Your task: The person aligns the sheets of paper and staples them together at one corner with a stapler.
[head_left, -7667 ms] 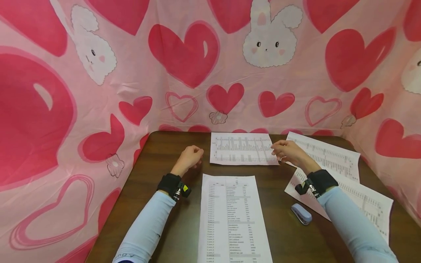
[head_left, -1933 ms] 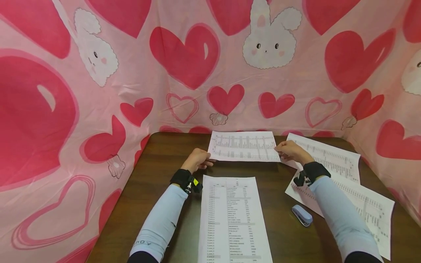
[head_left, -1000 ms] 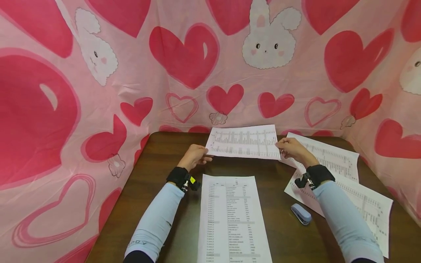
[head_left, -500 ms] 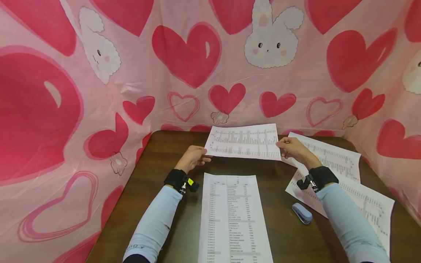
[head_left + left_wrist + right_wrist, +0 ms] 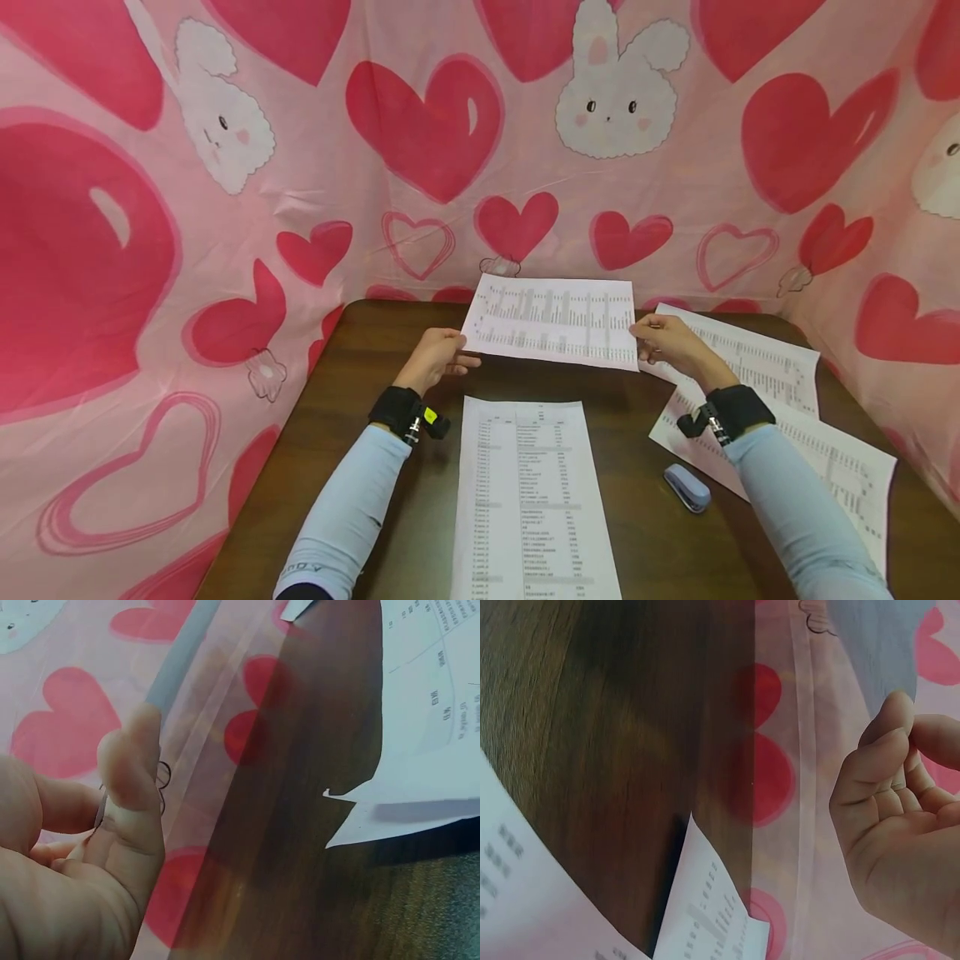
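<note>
Two hands: your left hand [image 5: 438, 357] pinches the left edge of the held sheet [image 5: 553, 320]; your right hand [image 5: 667, 346] pinches its right edge.
Grip, left: thumb and fingers closed on the paper's edge, as the left wrist view confirms.
Grip, right: fingers curled on the edge; the right wrist view shows the thumb [image 5: 881, 761] pressed toward the fingertips.
Sheet position: lifted clear of the table [image 5: 375, 350], held above its far edge, printed face toward you, far edge tilted up toward the heart-print cloth [image 5: 420, 125].
Step in hand: judged as carrying the lifted sheet, both ends supported, nothing set down yet.
Next move: judged to call for keeping both pinches even so the paper does not sag or crease, then lowering it square onto whichever page it belongs with.
Near page: one long sheet [image 5: 534, 496] lies flat between your forearms, apart from the held one.
Right pages: two sheets [image 5: 780, 367] overlap under your right forearm.
Stapler: a small grey-blue stapler [image 5: 687, 487] lies on the table beside the right forearm, untouched.
Containers: none in view; all paper lies loose on the table.
</note>
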The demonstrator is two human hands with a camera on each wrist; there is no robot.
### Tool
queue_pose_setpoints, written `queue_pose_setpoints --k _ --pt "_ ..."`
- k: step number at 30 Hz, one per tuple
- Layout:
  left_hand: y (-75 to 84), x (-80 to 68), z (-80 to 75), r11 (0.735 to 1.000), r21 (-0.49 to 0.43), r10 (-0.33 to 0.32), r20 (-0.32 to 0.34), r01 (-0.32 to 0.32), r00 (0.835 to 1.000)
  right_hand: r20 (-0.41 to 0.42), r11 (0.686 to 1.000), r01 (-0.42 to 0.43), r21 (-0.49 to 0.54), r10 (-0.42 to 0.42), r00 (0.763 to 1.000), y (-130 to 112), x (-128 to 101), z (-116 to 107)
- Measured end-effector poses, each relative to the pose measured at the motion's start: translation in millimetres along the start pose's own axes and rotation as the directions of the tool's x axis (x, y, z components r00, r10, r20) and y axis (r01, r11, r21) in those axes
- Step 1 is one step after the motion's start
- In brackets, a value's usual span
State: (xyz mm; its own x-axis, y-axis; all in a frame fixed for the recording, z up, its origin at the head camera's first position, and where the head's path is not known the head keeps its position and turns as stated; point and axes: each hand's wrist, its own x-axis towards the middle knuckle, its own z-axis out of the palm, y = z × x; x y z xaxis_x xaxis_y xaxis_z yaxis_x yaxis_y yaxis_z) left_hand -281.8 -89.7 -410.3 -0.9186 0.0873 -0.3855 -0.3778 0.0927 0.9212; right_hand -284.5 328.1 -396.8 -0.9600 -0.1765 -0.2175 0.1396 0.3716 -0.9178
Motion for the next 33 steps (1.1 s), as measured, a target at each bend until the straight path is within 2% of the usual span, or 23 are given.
queue_pose_setpoints --k 6,9,18,25,33 --pt "-0.2 1.7 -2.1 0.996 -0.085 0.022 -0.004 -0.022 1.000 -0.009 0.999 -0.039 0.030 0.039 0.999 0.4 0.4 4.8" --pt "0.1 1.7 -3.2 0.992 -0.123 0.038 -0.005 -0.038 0.999 -0.014 0.999 -0.028 0.025 0.028 1.000 0.3 1.8 7.2" --pt "1.2 -1.1 -6.1 0.989 -0.137 0.051 -0.002 -0.051 0.999 -0.023 0.996 -0.044 0.077 0.046 0.999 0.5 3.7 11.7" --pt "1.4 0.1 -8.5 0.983 -0.177 0.048 -0.003 -0.048 0.999 -0.016 0.998 -0.023 0.055 0.024 1.000 -5.1 0.7 14.4" --pt "-0.1 -0.6 -11.2 0.982 -0.187 0.030 -0.007 -0.031 1.000 -0.004 0.997 -0.036 0.061 0.036 0.999 -13.7 -2.3 15.6"
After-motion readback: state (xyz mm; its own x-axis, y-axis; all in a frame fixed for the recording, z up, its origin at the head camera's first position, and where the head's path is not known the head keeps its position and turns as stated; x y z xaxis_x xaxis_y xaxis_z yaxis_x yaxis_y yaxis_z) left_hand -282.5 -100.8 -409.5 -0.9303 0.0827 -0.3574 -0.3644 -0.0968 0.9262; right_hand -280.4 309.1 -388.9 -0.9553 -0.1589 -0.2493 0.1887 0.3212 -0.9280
